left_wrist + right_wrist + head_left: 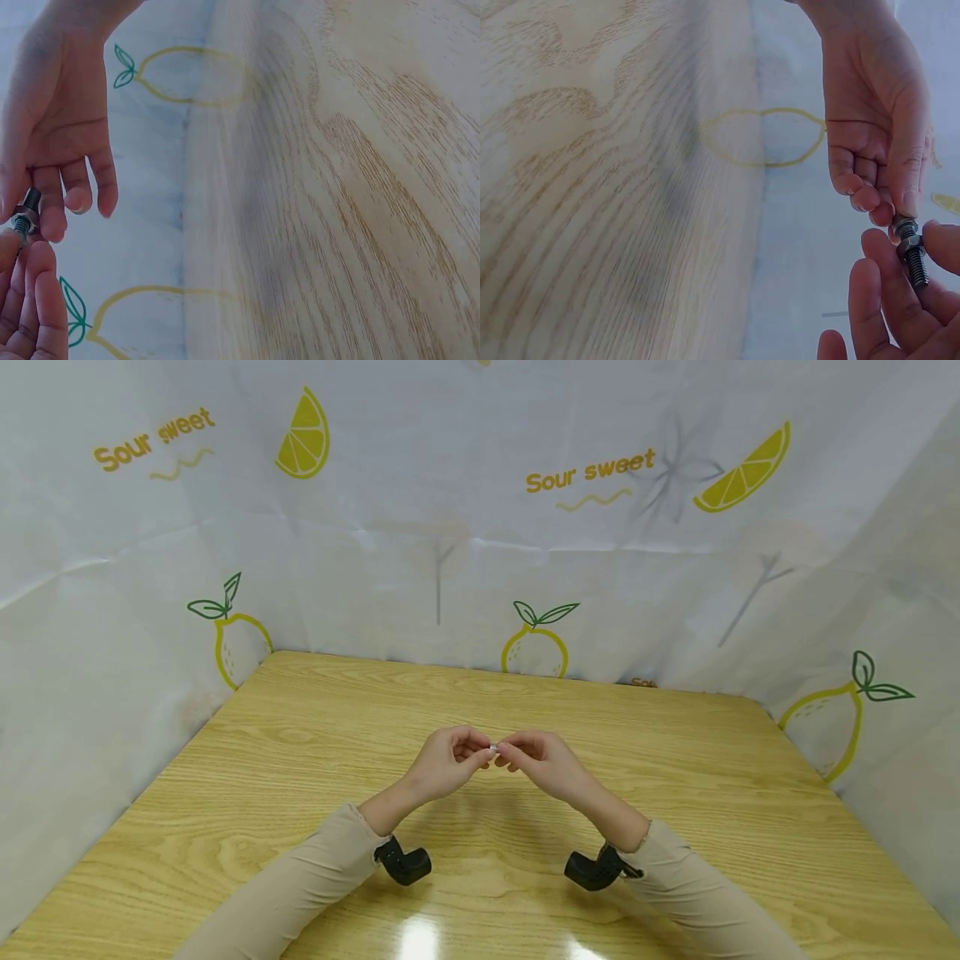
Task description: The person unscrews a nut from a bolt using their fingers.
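Note:
In front of me, over the middle of the table, both hands meet at a small metal bolt (493,748). My left hand (444,765) pinches its head end between thumb and fingers, covering the head. A hex nut (910,244) sits partway along the shank, and the bare threaded end (918,273) sticks out past it toward the right palm. With thumb and fingertips, my right hand (549,767) pinches the nut. Beside the left thumb, a washer-like ring (905,225) shows on the bolt in the right wrist view.
The wood-grain table (300,735) stretches out below the hands. A white curtain (420,527) printed with lemons hangs behind its back and side edges. Black wrist camera mounts (405,862) sit at both sleeve cuffs.

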The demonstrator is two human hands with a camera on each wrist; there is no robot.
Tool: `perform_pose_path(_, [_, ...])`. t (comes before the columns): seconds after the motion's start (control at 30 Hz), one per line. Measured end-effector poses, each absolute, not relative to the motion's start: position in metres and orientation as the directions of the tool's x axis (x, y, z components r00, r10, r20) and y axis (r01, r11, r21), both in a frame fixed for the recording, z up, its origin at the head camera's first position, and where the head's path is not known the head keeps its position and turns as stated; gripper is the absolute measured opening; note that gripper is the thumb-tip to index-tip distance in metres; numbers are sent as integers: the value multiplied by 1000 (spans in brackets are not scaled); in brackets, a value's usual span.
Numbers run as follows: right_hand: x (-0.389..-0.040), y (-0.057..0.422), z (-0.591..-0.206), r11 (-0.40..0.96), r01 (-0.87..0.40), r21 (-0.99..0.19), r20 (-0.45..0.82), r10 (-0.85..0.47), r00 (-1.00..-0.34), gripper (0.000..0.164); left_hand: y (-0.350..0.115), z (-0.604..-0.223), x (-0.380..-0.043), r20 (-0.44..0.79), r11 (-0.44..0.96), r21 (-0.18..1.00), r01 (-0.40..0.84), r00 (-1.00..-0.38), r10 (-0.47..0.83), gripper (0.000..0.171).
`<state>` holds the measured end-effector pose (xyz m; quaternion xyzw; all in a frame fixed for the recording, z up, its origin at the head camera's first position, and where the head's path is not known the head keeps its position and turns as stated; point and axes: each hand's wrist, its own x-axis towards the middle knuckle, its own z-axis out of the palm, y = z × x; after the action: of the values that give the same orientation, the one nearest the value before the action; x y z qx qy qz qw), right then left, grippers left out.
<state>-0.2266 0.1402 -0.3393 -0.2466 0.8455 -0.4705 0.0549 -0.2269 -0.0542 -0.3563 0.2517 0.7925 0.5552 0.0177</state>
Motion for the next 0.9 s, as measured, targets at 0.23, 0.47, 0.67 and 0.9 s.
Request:
perform_pose_path(0.23, [-227,140,-338,422,-372,-827,184,-423,-887,24,-55,-358,-228,261,256,885,390,-869,421,22])
perform_pose_path(0.47, [-229,141,-338,435,-333,-836,136,-423,-896,31,-55,-358,-228,258,262,885,386,-873,414,20])
perform_pose_path(0.67, [-228,142,-338,430,-338,-837,122,-456,-882,27,-55,-358,-228,252,264,887,378,-877,410,19])
perform_pose_path(0.9, [-229,141,-339,424,-346,-837,155,-423,-893,30,-55,-359,-229,254,260,887,382,-873,415,21])
